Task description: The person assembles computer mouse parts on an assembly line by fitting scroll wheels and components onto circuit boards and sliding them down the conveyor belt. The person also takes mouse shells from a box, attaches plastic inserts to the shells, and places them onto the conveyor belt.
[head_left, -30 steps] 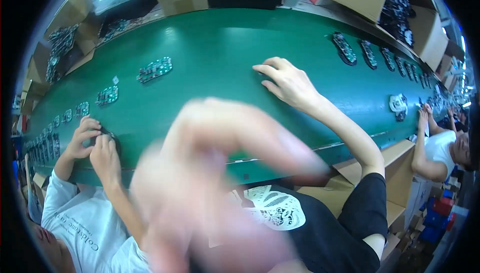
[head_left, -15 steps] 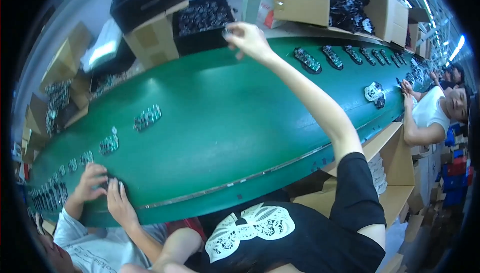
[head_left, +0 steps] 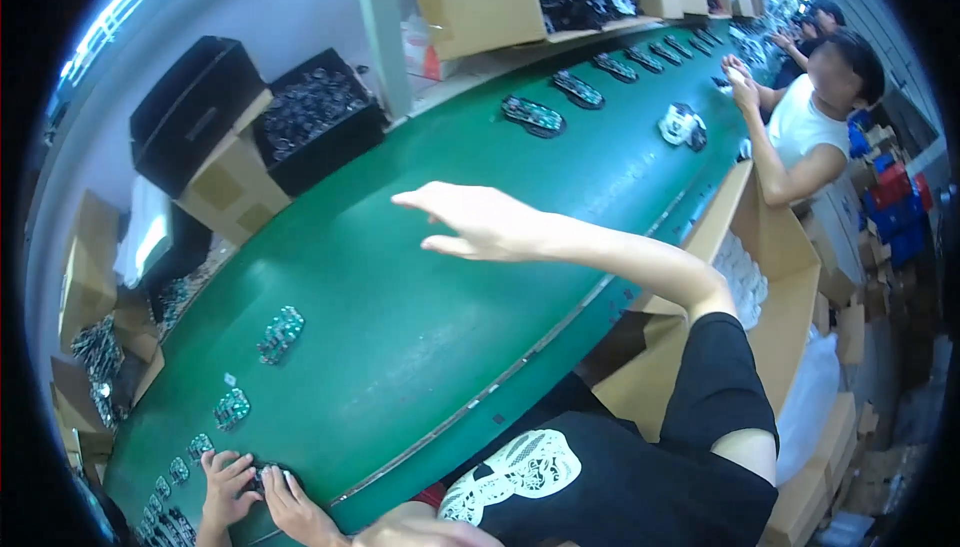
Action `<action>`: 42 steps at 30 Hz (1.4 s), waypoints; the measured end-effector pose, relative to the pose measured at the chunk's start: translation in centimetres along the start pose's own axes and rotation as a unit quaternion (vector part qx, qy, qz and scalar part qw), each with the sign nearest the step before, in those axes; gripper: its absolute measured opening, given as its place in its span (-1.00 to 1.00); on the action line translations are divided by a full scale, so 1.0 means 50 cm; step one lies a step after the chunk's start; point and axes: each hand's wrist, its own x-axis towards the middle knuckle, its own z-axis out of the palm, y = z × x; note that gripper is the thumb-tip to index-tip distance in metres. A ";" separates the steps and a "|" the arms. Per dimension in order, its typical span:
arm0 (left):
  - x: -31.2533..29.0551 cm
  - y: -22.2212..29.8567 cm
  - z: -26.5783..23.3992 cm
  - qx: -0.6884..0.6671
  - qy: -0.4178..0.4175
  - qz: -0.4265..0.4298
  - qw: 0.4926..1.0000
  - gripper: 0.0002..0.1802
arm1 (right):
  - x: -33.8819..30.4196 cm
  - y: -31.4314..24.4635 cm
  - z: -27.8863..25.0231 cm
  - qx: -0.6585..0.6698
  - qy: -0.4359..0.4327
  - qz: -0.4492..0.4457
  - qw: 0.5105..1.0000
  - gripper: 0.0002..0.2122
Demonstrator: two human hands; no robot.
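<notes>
My right hand (head_left: 480,222) is held over the green conveyor belt (head_left: 400,347), fingers stretched out to the left and thumb apart below them. It is open, and nothing shows in it. Bare skin that seems to be my left hand (head_left: 430,532) comes in at the lower edge, its fingers hidden. Beyond the right hand, a green circuit board in a dark tray-like shell (head_left: 533,116) lies on the belt, with several similar ones behind it. Left of my hand lies another green circuit board (head_left: 281,335), and a second board (head_left: 231,409) lies nearer.
At lower left, a co-worker's hands (head_left: 265,497) hold a dark part over the belt. A black box of small dark parts (head_left: 315,112) stands along the far side. A white-and-black part (head_left: 682,127) sits near another person (head_left: 800,127). An open carton (head_left: 770,347) stands at right.
My right hand has drawn back from beside the black box of parts to above the middle of the belt, its fingers now extended. The whole view has turned.
</notes>
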 end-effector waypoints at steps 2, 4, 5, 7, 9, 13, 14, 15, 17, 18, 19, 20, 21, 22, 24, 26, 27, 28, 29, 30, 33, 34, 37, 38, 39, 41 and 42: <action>0.032 -0.041 0.012 -0.031 0.019 0.006 0.999 -0.83 | -0.106 -0.001 -0.074 -0.029 0.020 0.060 0.998 -0.48; 0.057 -0.074 0.016 -0.073 -0.004 0.024 0.997 -0.83 | -0.186 -0.001 -0.124 -0.067 0.066 0.091 0.991 -0.52; 0.067 -0.091 0.021 -0.102 -0.028 0.045 0.993 -0.83 | -0.229 0.001 -0.149 -0.081 0.096 0.105 0.987 -0.54; 0.074 -0.126 0.034 -0.148 -0.051 0.072 0.985 -0.88 | -0.318 0.008 -0.200 -0.114 0.163 0.153 0.968 -0.57; 0.078 -0.144 0.040 -0.112 -0.104 0.059 0.987 -0.73 | -0.418 0.009 -0.255 -0.106 0.244 0.254 0.930 -0.57; 0.146 -0.215 0.064 -0.192 -0.269 0.005 0.944 -0.69 | -0.732 0.084 -0.325 -0.113 0.411 0.412 0.806 -0.66; 0.161 -0.235 0.067 -0.203 -0.289 -0.006 0.936 -0.69 | -0.823 0.101 -0.324 -0.121 0.428 0.422 0.790 -0.66; 0.180 -0.253 0.074 -0.208 -0.332 -0.019 0.920 -0.72 | -0.910 0.119 -0.323 -0.052 0.428 0.510 0.744 -0.67; 0.197 -0.283 0.094 -0.227 -0.397 -0.044 0.888 -0.74 | -1.025 0.115 -0.299 0.021 0.360 0.621 0.696 -0.66; 0.184 -0.294 0.103 -0.211 -0.351 -0.068 0.910 -0.75 | -1.071 0.105 -0.284 0.023 0.293 0.649 0.701 -0.66; 0.176 -0.306 0.105 -0.190 -0.304 -0.091 0.929 -0.75 | -1.111 0.107 -0.259 -0.009 0.216 0.623 0.752 -0.67; 0.182 -0.332 0.091 -0.179 -0.302 -0.107 0.930 -0.81 | -1.142 0.112 -0.231 -0.041 0.137 0.592 0.793 -0.67; 0.188 -0.371 0.066 -0.233 -0.293 -0.147 0.916 -0.88 | -1.162 0.127 -0.198 -0.027 0.090 0.591 0.801 -0.67; 0.132 -0.408 0.081 -0.157 -0.123 -0.057 0.978 -0.83 | -1.165 0.146 -0.174 -0.009 0.037 0.588 0.808 -0.66; 0.137 -0.424 -0.010 -0.044 -0.120 -0.202 0.971 -0.71 | -1.139 0.147 -0.145 -0.002 0.001 0.617 0.787 -0.64; 0.148 -0.481 -0.008 0.011 -0.068 -0.223 0.972 -0.72 | -1.117 0.166 -0.111 -0.025 -0.023 0.625 0.780 -0.61; 0.151 -0.503 -0.001 0.070 0.005 -0.235 0.969 -0.72 | -1.108 0.182 -0.095 -0.023 -0.069 0.624 0.778 -0.56; 0.154 -0.530 0.009 0.094 0.021 -0.234 0.968 -0.78 | -1.099 0.202 -0.072 -0.018 -0.121 0.617 0.777 -0.49; 0.155 -0.552 0.014 0.092 0.011 -0.233 0.968 -0.78 | -1.087 0.199 -0.066 -0.001 -0.127 0.640 0.758 -0.42; 0.152 -0.576 0.015 0.191 0.042 -0.236 0.952 -0.81 | -1.074 0.189 -0.054 0.017 -0.135 0.660 0.739 -0.35; 0.130 -0.640 0.003 0.359 0.074 -0.216 0.905 -0.70 | -1.049 0.181 0.026 -0.064 -0.071 0.628 0.773 -0.26; 0.119 -0.662 -0.004 0.385 0.075 -0.203 0.897 -0.66 | -1.061 0.191 0.039 -0.068 -0.066 0.627 0.773 -0.26; 0.099 -0.701 0.001 0.415 0.079 -0.185 0.887 -0.55 | -1.073 0.204 0.071 -0.069 -0.050 0.610 0.788 -0.28; 0.093 -0.717 -0.003 0.464 0.076 -0.169 0.866 -0.54 | -1.051 0.197 0.055 -0.035 -0.114 0.611 0.783 -0.30; 0.089 -0.728 0.000 0.512 0.072 -0.152 0.843 -0.53 | -1.039 0.189 0.034 0.000 -0.175 0.610 0.773 -0.30; 0.083 -0.741 0.011 0.514 0.095 -0.180 0.833 -0.52 | -1.032 0.179 -0.007 0.051 -0.190 0.554 0.809 -0.29; 0.081 -0.750 0.010 0.592 0.029 -0.118 0.797 -0.51 | -1.025 0.181 -0.011 0.064 -0.200 0.542 0.814 -0.29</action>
